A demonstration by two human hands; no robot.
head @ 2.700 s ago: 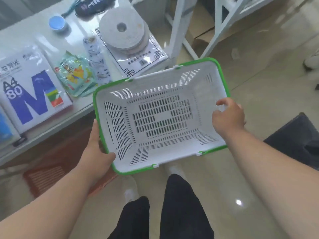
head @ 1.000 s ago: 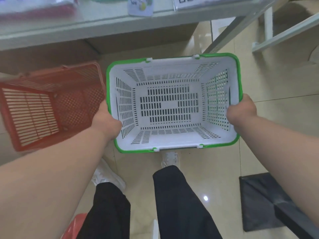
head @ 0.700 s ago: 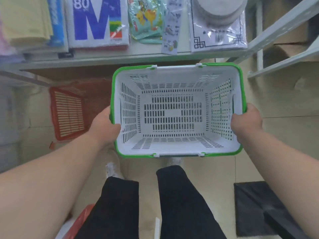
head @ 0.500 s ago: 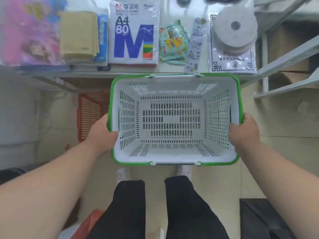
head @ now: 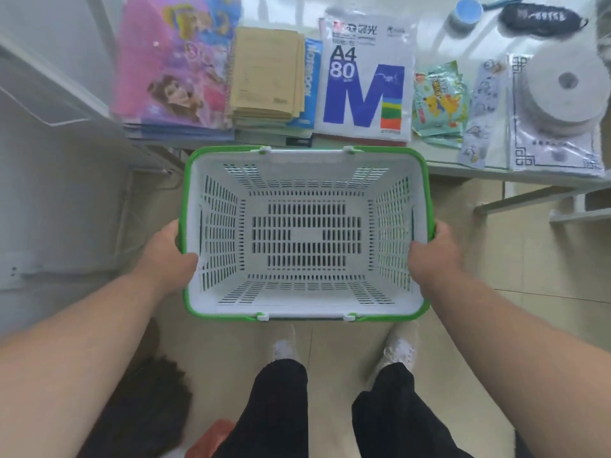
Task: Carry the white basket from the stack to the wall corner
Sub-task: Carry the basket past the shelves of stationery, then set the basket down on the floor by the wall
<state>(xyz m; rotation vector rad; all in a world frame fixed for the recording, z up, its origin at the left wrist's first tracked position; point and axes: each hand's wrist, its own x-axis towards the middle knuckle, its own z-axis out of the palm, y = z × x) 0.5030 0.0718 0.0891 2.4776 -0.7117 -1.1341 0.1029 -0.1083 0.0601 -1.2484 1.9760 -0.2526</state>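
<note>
The white basket (head: 305, 300), slotted plastic with a green rim, hangs level in front of me above the tiled floor, empty inside. My left hand (head: 168, 256) grips its left rim, thumb over the edge. My right hand (head: 433, 256) grips the right rim the same way. The basket's far edge nearly meets the front edge of a glass table (head: 463, 168). The red basket of the stack is out of sight.
The glass table holds an A4 paper pack (head: 367, 77), brown notebooks (head: 269, 74), a pink folder (head: 175, 61), snack packets (head: 439, 100) and a white tape roll (head: 565, 90). A grey wall panel (head: 59, 193) stands at left. My legs and shoes are below; a dark object (head: 148, 408) lies lower left.
I have turned left with the basket held in both hands. The red basket slid out of view, the table's left end and the grey wall at left came in.
</note>
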